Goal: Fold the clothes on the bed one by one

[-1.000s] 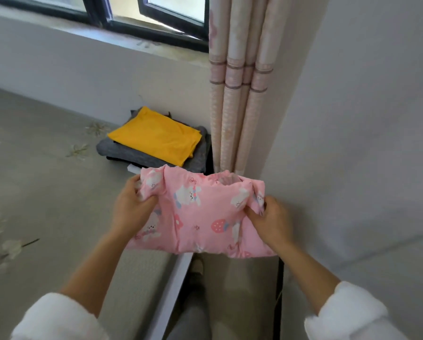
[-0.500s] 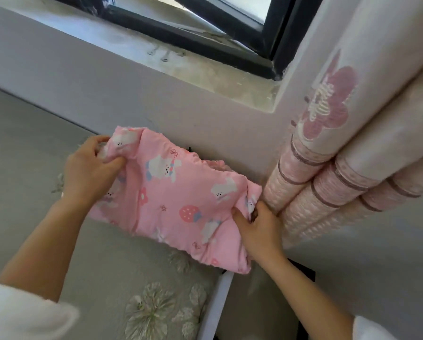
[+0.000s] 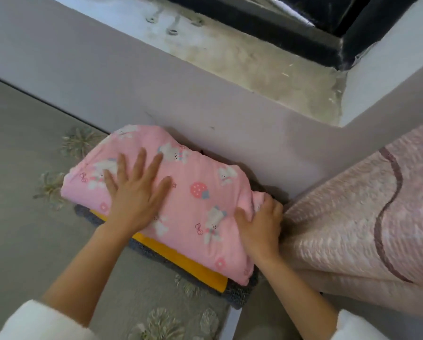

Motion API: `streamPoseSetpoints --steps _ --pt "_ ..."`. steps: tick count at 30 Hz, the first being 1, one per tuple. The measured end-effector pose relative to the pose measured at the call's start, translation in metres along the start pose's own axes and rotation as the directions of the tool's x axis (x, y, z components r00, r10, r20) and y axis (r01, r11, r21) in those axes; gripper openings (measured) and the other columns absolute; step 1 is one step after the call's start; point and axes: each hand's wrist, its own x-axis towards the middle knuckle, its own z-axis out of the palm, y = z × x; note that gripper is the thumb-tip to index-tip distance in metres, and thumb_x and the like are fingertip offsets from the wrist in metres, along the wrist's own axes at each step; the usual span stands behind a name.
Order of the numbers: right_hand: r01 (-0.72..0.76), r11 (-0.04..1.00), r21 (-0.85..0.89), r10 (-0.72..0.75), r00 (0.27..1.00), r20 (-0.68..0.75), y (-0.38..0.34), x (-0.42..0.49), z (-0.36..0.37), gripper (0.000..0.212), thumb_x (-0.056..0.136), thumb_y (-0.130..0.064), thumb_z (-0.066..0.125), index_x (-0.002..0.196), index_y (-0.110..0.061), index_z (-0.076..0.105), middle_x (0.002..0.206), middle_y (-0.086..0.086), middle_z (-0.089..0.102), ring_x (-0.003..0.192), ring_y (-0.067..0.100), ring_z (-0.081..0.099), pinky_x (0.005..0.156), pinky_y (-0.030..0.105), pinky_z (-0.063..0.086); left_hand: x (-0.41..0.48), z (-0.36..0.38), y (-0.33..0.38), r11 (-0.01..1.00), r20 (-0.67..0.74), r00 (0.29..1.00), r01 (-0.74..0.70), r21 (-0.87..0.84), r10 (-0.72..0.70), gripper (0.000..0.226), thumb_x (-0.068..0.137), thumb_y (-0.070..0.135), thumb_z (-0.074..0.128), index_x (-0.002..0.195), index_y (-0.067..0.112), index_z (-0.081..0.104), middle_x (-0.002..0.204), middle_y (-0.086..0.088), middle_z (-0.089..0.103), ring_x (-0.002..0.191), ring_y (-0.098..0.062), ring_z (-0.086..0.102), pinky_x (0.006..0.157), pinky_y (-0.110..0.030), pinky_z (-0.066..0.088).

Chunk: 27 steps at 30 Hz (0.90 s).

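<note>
A pale grey wall (image 3: 156, 82) runs across the far side. Above it sit a dusty sill (image 3: 266, 62) and a black window frame (image 3: 303, 28). A pink curtain (image 3: 352, 217) hangs on the right. The grey bed (image 3: 21, 148) on the left has flower shapes on it

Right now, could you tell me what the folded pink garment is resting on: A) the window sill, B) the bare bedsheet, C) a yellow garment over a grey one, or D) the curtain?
C: an edge of the yellow garment shows just beneath the pink garment, with the grey garment under that.
</note>
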Motion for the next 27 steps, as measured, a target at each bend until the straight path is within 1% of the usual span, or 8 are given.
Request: streamPoseSetpoints --steps 1,3,5,8,18,21,24,27 --pt "0.171 0.981 -0.089 -0.173 0.985 -0.018 -0.004 -0.003 0.001 0.067 0.083 -0.027 0.061 0.142 -0.012 0.033 0.143 0.011 0.032 0.13 0.028 0.031 0.106 0.043 0.029 -0.003 0.006 0.002 1.0 0.03 0.999 -0.015 0.01 0.014 0.07 0.083 0.074 0.015 0.148 0.047 0.014 0.162 0.005 0.002 0.146 -0.032 -0.011 0.111 -0.058 -0.011" --pt "0.534 0.83 -0.163 -0.516 0.845 0.145 -0.009 -0.007 0.005 0.073 0.086 -0.029 0.049 0.152 -0.026 0.019 0.158 0.004 0.015 0.143 0.019 0.012 0.113 0.036 0.013 -0.002 0.015 0.0 1.0 0.045 0.999 0.025 0.017 -0.026 0.074 0.08 0.076 0.014 0.148 0.047 0.011 0.161 0.006 0.0 0.146 -0.034 -0.013 0.111 -0.059 -0.01" --pt "0.687 0.713 -0.135 -0.604 0.702 0.377 -0.009 -0.009 0.016 0.067 0.09 -0.036 0.033 0.15 -0.042 0.004 0.16 -0.004 -0.005 0.147 0.013 -0.009 0.118 0.03 -0.002 0.002 0.023 -0.005 0.998 0.044 0.997 0.064 0.024 -0.065 0.075 0.079 0.076 0.014 0.148 0.047 0.01 0.161 0.006 0.0 0.146 -0.033 -0.013 0.111 -0.06 -0.009" --pt "0.68 0.697 -0.227 -0.519 0.697 0.495 0.005 -0.003 0.037 0.064 0.093 -0.039 0.025 0.145 -0.048 -0.01 0.158 -0.008 -0.021 0.144 0.01 -0.025 0.118 0.031 -0.012 0.007 0.04 -0.013 0.998 0.058 0.997 0.057 0.025 -0.058 0.074 0.08 0.075 0.015 0.149 0.046 0.006 0.161 0.007 -0.005 0.146 -0.032 -0.016 0.111 -0.061 -0.009" --pt "0.643 0.706 -0.297 -0.424 0.719 0.551 0.023 0.007 0.078 0.066 0.088 -0.048 0.012 0.141 -0.049 -0.026 0.153 -0.009 -0.032 0.139 0.008 -0.034 0.111 0.027 -0.025 0.016 0.087 -0.034 0.997 0.022 0.999 0.042 0.059 -0.043 0.071 0.086 0.072 0.021 0.148 0.046 0.001 0.161 0.006 -0.005 0.146 -0.031 -0.015 0.111 -0.061 -0.005" --pt "0.653 0.696 -0.3 -0.409 0.703 0.582 0.018 0.009 0.073 0.066 0.094 -0.045 0.02 0.136 -0.05 -0.031 0.152 -0.008 -0.034 0.138 0.009 -0.037 0.109 0.027 -0.027 0.02 0.085 -0.03 0.994 0.059 0.996 0.058 0.091 -0.063 0.072 0.084 0.073 0.017 0.148 0.045 0.0 0.161 0.006 -0.01 0.145 -0.03 -0.018 0.112 -0.059 -0.008" --pt "0.655 0.69 -0.307 -0.374 0.687 0.623 0.008 0.011 0.061 0.067 0.098 -0.042 0.025 0.14 -0.046 -0.027 0.155 -0.004 -0.031 0.141 0.013 -0.032 0.112 0.033 -0.02 0.018 0.074 -0.024 0.989 0.1 0.992 0.068 0.134 -0.082 0.075 0.084 0.073 0.015 0.15 0.042 0.0 0.161 0.004 -0.011 0.145 -0.033 -0.018 0.112 -0.059 -0.009" --pt "0.634 0.718 -0.287 -0.308 0.66 0.685 -0.005 0.012 0.036 0.063 0.099 -0.041 0.026 0.149 -0.042 -0.012 0.159 -0.002 -0.023 0.145 0.015 -0.024 0.116 0.034 -0.013 0.011 0.057 -0.008 0.98 0.133 0.985 0.082 0.181 -0.107 0.072 0.09 0.068 0.021 0.151 0.039 -0.001 0.161 0.0 -0.011 0.144 -0.037 -0.019 0.112 -0.059 -0.01"
